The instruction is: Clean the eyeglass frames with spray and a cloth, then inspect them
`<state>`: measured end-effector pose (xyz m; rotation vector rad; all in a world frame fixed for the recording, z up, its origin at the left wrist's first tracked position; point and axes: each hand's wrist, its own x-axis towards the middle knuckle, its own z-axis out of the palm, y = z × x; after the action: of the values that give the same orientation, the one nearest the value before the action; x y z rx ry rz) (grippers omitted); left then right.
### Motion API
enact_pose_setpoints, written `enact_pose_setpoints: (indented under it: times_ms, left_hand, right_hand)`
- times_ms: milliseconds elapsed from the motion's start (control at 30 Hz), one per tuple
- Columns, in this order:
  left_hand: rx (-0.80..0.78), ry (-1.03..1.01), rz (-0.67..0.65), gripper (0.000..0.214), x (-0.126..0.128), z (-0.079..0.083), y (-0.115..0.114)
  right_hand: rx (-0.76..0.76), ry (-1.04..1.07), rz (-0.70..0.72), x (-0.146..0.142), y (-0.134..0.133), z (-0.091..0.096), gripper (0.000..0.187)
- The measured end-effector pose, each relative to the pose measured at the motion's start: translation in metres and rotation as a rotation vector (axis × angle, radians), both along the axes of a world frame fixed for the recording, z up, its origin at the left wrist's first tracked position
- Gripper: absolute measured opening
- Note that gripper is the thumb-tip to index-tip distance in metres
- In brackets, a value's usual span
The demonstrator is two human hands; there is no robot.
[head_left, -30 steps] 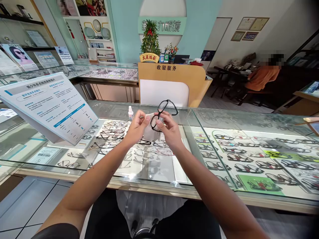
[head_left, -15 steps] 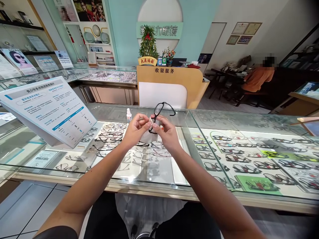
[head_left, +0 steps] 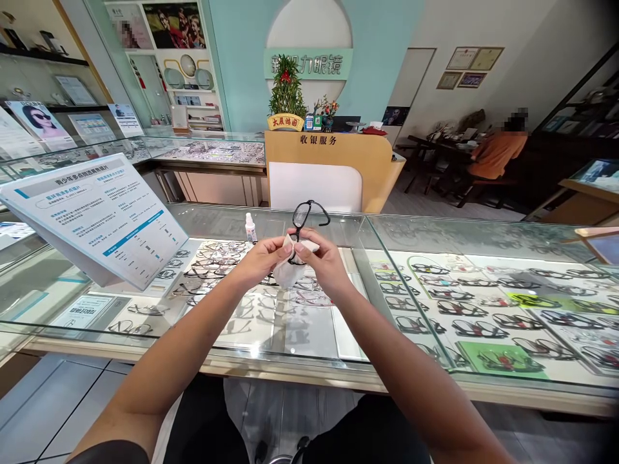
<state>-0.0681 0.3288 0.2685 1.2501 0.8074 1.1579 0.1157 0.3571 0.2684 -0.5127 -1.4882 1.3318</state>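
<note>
Black-framed glasses (head_left: 299, 218) stand on edge above the glass counter, one lens up and a temple arm curving to the right. Their lower part is wrapped in a white cloth (head_left: 289, 274) that hangs below my fingers. My left hand (head_left: 264, 258) pinches the cloth from the left side. From the right, my right hand (head_left: 322, 258) grips the glasses and the cloth together, thumb in front. How the fingers sit behind the cloth is hidden. A small white bottle (head_left: 250, 228) stands on the counter just beyond my left hand.
The glass display counter (head_left: 319, 354) holds several rows of spectacle frames (head_left: 459, 308) under its top. A large white sign (head_left: 101, 212) leans on the left. A wooden cashier desk (head_left: 329, 151) stands ahead. A person in orange (head_left: 498, 154) sits at the far right.
The glasses have shifted slightly left and down. More of the white cloth now shows around the lower lens and beneath my hands. My left hand has moved slightly lower.
</note>
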Motion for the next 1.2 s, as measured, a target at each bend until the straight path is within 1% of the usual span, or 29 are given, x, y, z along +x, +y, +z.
enact_pose_setpoints:
  times_ms: [100, 233, 333, 433, 567, 700, 933, 1067, 1200]
  left_hand:
    - [0.031, 0.036, 0.001, 0.068, -0.002, 0.0, 0.0]
    - [0.046, 0.047, 0.054, 0.066, -0.002, 0.001, -0.001]
    - [0.075, 0.062, 0.066, 0.07, 0.002, 0.003, -0.004]
    - [0.114, 0.097, 0.064, 0.072, 0.006, 0.006, -0.007]
    - [0.15, 0.133, 0.056, 0.065, 0.008, 0.008, -0.009]
    - [0.161, 0.141, 0.067, 0.06, 0.006, 0.009, -0.008]
    - [0.138, 0.127, 0.089, 0.061, 0.005, 0.009, -0.008]
    - [0.09, 0.123, 0.084, 0.065, 0.009, 0.006, -0.01]
    - [0.102, 0.097, 0.117, 0.063, 0.015, 0.006, -0.013]
  right_hand:
    - [-0.017, 0.018, 0.012, 0.001, 0.0, 0.001, 0.045]
    - [-0.066, 0.034, 0.055, 0.002, 0.002, 0.001, 0.045]
    - [-0.1, 0.046, 0.039, 0.002, 0.005, -0.002, 0.046]
    - [-0.072, 0.041, -0.001, 0.002, 0.007, -0.003, 0.042]
    - [0.005, -0.003, 0.017, 0.003, 0.005, 0.002, 0.039]
    - [0.017, -0.017, 0.016, 0.004, 0.004, 0.003, 0.04]
    - [-0.008, -0.018, 0.021, 0.005, 0.005, 0.0, 0.041]
    - [0.041, -0.026, 0.055, 0.006, 0.006, 0.003, 0.042]
    - [0.048, -0.032, 0.009, 0.006, 0.004, 0.005, 0.045]
